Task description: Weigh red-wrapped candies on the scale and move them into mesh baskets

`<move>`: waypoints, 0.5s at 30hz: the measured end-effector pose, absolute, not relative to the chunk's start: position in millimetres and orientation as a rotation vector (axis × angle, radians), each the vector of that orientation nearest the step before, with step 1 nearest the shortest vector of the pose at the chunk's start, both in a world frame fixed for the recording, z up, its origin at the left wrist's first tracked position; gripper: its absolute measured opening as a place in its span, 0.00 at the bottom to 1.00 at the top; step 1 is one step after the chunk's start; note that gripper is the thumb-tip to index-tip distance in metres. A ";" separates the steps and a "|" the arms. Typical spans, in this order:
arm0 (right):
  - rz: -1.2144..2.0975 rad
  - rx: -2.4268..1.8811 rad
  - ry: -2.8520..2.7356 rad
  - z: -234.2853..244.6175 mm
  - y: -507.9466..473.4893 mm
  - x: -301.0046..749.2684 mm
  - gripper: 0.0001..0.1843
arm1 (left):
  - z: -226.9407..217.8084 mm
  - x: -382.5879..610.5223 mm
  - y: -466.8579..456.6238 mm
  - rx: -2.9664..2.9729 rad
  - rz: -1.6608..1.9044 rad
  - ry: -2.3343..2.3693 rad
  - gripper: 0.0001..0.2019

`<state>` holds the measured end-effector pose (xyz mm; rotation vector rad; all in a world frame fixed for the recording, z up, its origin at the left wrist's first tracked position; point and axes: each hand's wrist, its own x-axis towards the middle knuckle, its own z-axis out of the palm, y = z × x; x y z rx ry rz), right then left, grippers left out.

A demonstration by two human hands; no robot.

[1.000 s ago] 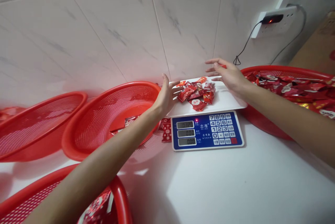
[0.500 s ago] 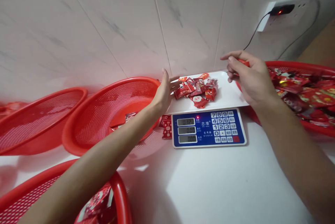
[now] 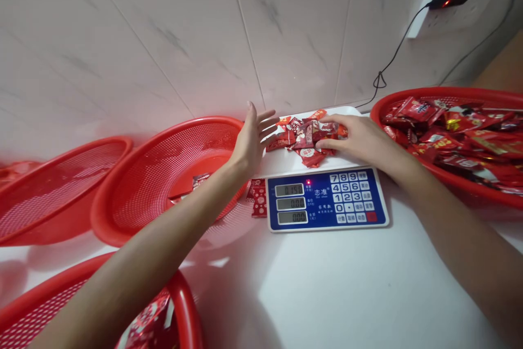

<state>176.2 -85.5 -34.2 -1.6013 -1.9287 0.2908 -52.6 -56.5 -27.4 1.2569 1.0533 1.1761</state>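
Note:
At the left edge of the scale's white pan (image 3: 281,163), my left hand (image 3: 250,139) is held open with its fingers stretched towards a small pile of wrapped candies (image 3: 305,139). It does not appear to hold anything. My right hand (image 3: 359,136) reaches over the pan from the right. Its thumb and fingers close around candies (image 3: 330,134) at the pile's right side, and some fingertips are hidden. Below the pan is the blue panel of the digital scale (image 3: 327,200), with lit displays and number keys.
To the right, a red basket (image 3: 382,106) is heaped with wrapped candies. More red baskets stand at the left (image 3: 102,213) and front left (image 3: 190,311). Beside the scale lies a red dotted packet (image 3: 259,200). A tiled wall rises behind, with a power strip (image 3: 457,6) and cable.
My right hand has come down and left from above the pan onto the candy pile. The scale's top display reading has changed. My left hand stays beside the pan.

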 end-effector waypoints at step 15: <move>0.223 -1.643 -1.882 -22.6 -94.0 179.2 0.26 | -24.8 -52.5 -60.9 2.026 0.952 1.381 0.22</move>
